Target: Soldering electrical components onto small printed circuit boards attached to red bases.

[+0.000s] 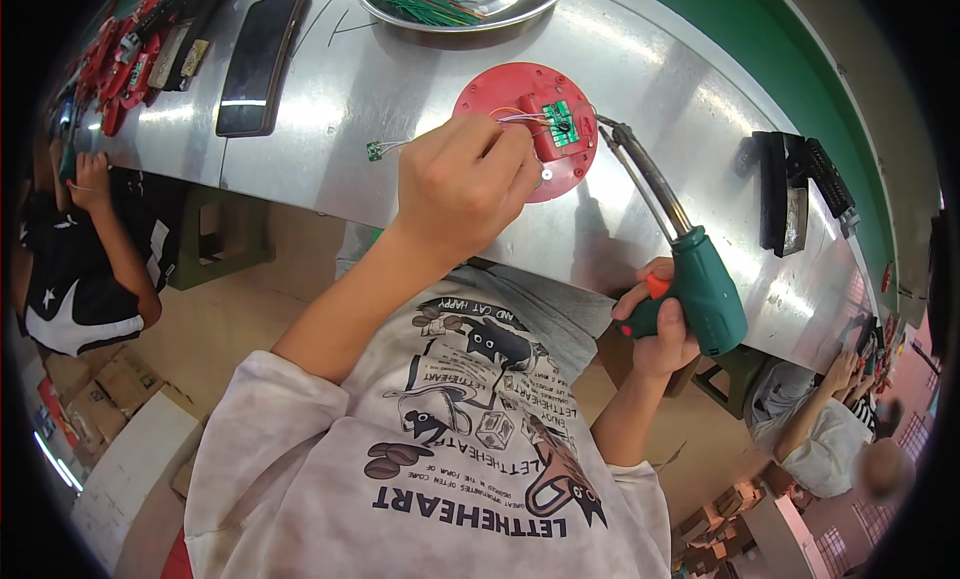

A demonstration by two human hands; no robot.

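A round red plastic disc [490, 89] lies on the metal table, with a small green circuit board [563, 129] on its raised middle. Thin coloured wires [520, 117] run from that board to my left hand [465, 179], whose fingers pinch them over the disc's near left side. Out of the other side of this hand, more wire leads to a tiny green board [374, 151]. My right hand [660, 324] is wrapped round the grip of a green soldering gun [705, 289]. Its tip is at the disc's right edge, close to the circuit board.
A metal bowl [470, 24] of green wires stands at the far side. A black phone [262, 64] lies left, near piled red parts [125, 64]. On the right is a black stand [785, 194]. Co-workers sit at both sides, one with a hand [92, 174] at the table edge.
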